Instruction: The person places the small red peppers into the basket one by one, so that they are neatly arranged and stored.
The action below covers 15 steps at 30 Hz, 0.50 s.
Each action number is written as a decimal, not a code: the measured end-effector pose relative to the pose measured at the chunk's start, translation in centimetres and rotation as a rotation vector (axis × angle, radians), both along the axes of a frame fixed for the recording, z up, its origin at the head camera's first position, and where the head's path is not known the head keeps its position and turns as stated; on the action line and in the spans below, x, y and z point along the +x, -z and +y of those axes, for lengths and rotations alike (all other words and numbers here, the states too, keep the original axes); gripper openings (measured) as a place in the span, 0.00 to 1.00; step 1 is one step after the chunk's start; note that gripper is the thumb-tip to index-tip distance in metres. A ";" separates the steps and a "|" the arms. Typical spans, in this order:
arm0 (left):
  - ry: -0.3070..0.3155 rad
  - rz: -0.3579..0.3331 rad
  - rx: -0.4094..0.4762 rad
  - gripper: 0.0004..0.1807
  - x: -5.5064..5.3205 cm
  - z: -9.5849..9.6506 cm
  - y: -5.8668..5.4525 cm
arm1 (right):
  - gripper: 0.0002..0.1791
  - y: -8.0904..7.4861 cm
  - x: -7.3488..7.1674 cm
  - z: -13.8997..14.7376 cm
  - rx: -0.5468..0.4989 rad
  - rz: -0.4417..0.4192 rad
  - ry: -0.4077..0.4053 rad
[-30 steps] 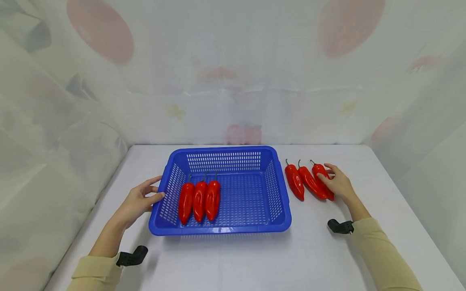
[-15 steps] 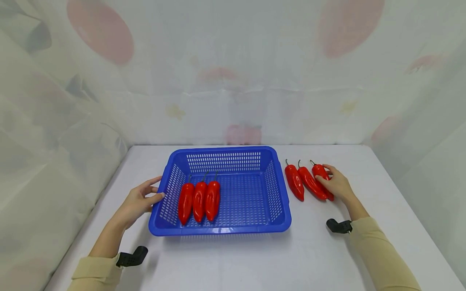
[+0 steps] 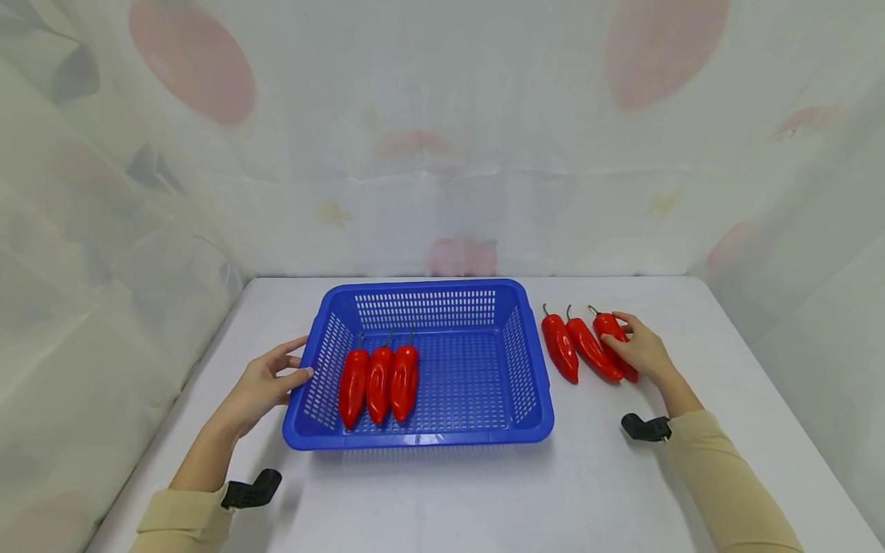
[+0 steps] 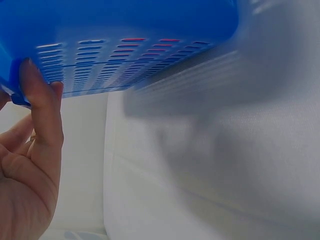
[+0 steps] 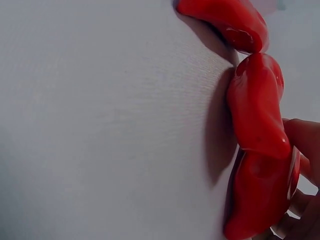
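A blue perforated plastic basket (image 3: pixel 415 440) sits mid-table, three red chili peppers (image 3: pixel 379 384) side by side in its left half. At its left rim my left hand (image 3: pixel 259 388) holds on with thumb and fingers; in the left wrist view this hand (image 4: pixel 37 170) is right at the basket's edge (image 4: pixel 150 22). Right of the basket, my right hand (image 3: pixel 644 352) grips the rightmost red chili pepper (image 3: pixel 606 326) between thumb and fingers, covering part of it. Two more peppers (image 3: pixel 560 349) lie just left of it. The right wrist view has the held pepper (image 5: pixel 257 195) lowest, close against its neighbour (image 5: pixel 257 107).
The white table (image 3: pixel 442 507) runs back to a pale cloth backdrop (image 3: pixel 415 192) with faded fruit prints. Sheeting (image 3: pixel 124 269) also rises along the left and right sides. Black wrist cameras (image 3: pixel 252 489) stick out from both sleeves.
Both hands stay almost where they were; the right hand shifts only slightly on the rightmost chili pepper. The basket and the other peppers keep their places.
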<state>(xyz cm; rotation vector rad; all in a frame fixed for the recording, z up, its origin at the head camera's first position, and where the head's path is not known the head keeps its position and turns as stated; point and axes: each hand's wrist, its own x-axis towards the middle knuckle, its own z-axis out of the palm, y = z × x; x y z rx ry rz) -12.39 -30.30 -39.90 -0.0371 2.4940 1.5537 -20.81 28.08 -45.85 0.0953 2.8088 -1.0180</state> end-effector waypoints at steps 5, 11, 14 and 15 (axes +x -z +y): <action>0.004 0.002 0.005 0.36 0.0 0.0 0.0 | 0.37 -0.2 -0.1 0.1 0.007 -0.003 -0.012; 0.003 -0.003 0.009 0.36 0.0 0.0 0.0 | 0.36 -0.6 -0.2 0.2 0.004 0.010 -0.021; 0.002 -0.002 0.011 0.36 0.0 0.0 0.0 | 0.36 -0.9 -0.3 0.2 0.007 0.020 -0.026; 0.002 -0.002 0.012 0.36 0.0 0.0 0.0 | 0.36 -1.0 -0.3 0.3 0.008 0.023 -0.028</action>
